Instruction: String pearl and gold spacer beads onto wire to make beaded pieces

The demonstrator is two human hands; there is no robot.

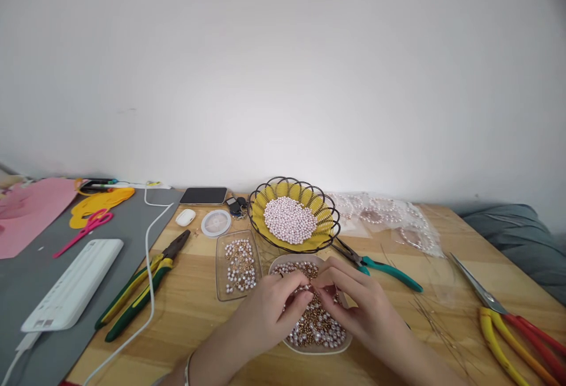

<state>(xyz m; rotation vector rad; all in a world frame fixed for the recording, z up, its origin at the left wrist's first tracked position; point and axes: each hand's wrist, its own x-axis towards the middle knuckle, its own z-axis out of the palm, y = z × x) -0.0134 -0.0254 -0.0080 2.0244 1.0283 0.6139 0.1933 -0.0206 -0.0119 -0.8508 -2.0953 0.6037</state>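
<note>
Above a white tray (316, 350) of mixed pearl and gold-coloured beads (312, 321), my left hand (276, 303) and my right hand (354, 300) meet with fingertips pinched together. Whatever sits between the fingers is too small to make out. Just behind the tray stands a yellow basket (325, 221) with a black looped rim, holding a heap of pale pink pearl beads (289, 220). A clear plastic dish (221, 290) with pearl and gold pieces lies left of my left hand. Teal-handled pliers (389, 271) rest beyond my right hand.
Yellow-green pliers (144, 292), a white cable (150, 256), a power bank (73, 286) and pink scissors (84, 231) are on the left. A phone (203, 195) and a white spool (216, 222) lie behind. Bagged pearl strands (389, 215), thin wires (437, 327) and large scissors (495, 309) lie rightward.
</note>
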